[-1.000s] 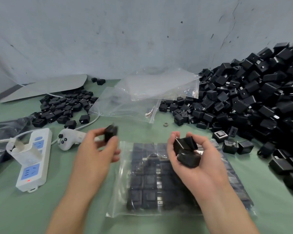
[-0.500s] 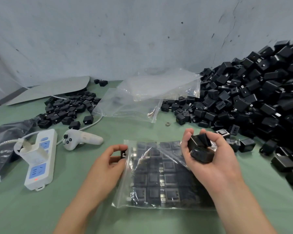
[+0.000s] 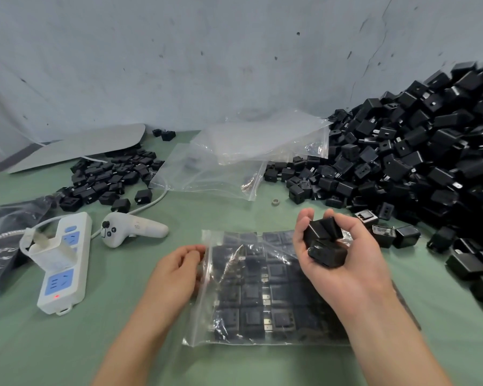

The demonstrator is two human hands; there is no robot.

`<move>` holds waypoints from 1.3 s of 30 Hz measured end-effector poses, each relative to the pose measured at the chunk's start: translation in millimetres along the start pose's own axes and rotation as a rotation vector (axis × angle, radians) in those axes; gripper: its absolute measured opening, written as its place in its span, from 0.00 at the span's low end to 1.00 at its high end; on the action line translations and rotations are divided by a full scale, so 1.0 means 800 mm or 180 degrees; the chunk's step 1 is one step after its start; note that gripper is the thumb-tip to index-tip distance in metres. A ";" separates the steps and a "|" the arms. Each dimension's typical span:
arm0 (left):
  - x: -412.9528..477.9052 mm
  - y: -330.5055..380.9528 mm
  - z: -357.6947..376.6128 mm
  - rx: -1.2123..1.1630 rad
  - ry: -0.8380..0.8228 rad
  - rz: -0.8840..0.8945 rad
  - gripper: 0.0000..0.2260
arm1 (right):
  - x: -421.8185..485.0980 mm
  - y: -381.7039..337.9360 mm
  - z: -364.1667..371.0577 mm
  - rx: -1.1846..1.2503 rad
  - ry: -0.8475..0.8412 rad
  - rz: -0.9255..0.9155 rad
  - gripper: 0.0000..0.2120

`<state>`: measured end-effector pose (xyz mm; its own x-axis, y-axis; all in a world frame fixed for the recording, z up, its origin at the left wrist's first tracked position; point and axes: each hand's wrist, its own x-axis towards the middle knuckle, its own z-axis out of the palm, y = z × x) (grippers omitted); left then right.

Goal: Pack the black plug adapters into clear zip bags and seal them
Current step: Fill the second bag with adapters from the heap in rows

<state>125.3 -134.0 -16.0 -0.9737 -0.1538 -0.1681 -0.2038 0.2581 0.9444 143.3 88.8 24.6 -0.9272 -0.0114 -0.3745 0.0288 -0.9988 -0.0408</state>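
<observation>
Left forearm [image 3: 129, 338] entered from the lower edge, angled up and rightward. Left hand [image 3: 176, 274] lay back-up, its fingers [image 3: 197, 253] curled at the open edge of the zip bag [image 3: 200, 324]; whether they pinched it could not be told. Right forearm [image 3: 388, 330] rose from the lower right. Right hand [image 3: 343, 263], raised with its palm turned upward, gripped several black plug adapters [image 3: 325, 243] in curled fingers.

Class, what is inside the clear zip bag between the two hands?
Rows of black plug adapters lie flat inside the zip bag. The right hand hides its right side, so the count is unclear.
</observation>
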 end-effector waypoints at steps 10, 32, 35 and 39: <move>0.001 -0.002 0.015 -0.0172 0.0005 0.0108 0.09 | 0.002 -0.001 -0.003 -0.0051 -0.0005 0.0015 0.09; -0.051 0.065 0.042 0.0254 0.0332 0.1553 0.07 | 0.004 0.013 -0.007 -0.0341 -0.0199 0.0067 0.05; -0.071 0.069 0.078 0.0264 -0.0437 0.1496 0.10 | 0.010 0.024 -0.006 -0.0822 -0.0240 -0.0138 0.07; -0.078 0.056 0.096 0.0514 -0.0543 0.1435 0.08 | 0.011 0.029 -0.008 -0.1327 -0.0300 -0.0435 0.06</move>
<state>169.2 -39.9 15.5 -0.9685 0.1614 0.1895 0.2404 0.4092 0.8802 137.9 65.9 14.3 -0.9624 0.0956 -0.2544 0.0339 -0.8867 -0.4611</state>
